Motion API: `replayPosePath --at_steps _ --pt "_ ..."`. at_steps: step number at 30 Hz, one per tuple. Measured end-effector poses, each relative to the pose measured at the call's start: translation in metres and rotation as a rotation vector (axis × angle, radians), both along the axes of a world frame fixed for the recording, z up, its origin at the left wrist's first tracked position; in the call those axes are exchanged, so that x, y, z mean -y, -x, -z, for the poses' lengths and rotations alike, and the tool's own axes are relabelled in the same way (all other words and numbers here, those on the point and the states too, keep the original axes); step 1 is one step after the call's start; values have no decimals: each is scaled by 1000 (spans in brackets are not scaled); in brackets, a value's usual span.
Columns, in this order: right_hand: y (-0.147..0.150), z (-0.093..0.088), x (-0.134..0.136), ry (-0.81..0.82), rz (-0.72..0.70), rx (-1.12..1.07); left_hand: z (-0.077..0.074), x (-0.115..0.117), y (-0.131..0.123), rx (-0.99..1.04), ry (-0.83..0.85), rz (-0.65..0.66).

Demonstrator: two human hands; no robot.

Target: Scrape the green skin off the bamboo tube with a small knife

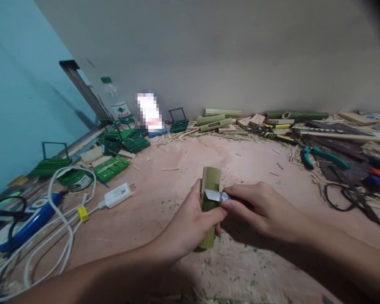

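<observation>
A green bamboo piece (212,178) stands lengthwise away from me over the middle of the wooden table (139,228). My left hand (193,219) is wrapped round its middle, with the thumb across its face. My right hand (259,207) grips the dark handle of a knife (213,195). The knife's short silver blade points left and lies across the upper part of the bamboo, just above my left thumb. Part of the handle is hidden inside my right fingers.
A white charger (118,195) with its cable, a blue-and-white bottle (28,221) and green bamboo items lie left. A water bottle (115,101) and a blurred bright screen (150,112) stand behind. Bamboo tubes (217,124), pliers (327,158) and scissors (338,197) lie at the back and right.
</observation>
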State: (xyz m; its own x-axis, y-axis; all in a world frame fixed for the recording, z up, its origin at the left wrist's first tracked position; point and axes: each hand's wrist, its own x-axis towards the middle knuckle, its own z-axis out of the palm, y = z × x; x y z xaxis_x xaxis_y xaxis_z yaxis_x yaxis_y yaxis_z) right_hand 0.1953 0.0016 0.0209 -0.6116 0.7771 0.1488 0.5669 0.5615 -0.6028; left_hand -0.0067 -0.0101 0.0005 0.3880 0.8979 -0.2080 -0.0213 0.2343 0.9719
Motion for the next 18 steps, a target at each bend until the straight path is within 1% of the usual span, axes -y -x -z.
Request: replayPosePath --at_steps 5,10,14,16,18 --pt "-2 -2 -2 -39 -8 -8 -1 0 1 -1 -31 5" --pt "0 -4 1 -34 22 -39 -5 0 2 -20 -78 0" --pt "2 -2 2 -32 17 -54 -8 0 3 -27 -92 2" --pt "-2 -1 -1 -35 42 -83 -7 2 1 -57 -70 22" --pt "-8 -3 -8 -52 134 -151 -6 6 -1 -94 -20 57"
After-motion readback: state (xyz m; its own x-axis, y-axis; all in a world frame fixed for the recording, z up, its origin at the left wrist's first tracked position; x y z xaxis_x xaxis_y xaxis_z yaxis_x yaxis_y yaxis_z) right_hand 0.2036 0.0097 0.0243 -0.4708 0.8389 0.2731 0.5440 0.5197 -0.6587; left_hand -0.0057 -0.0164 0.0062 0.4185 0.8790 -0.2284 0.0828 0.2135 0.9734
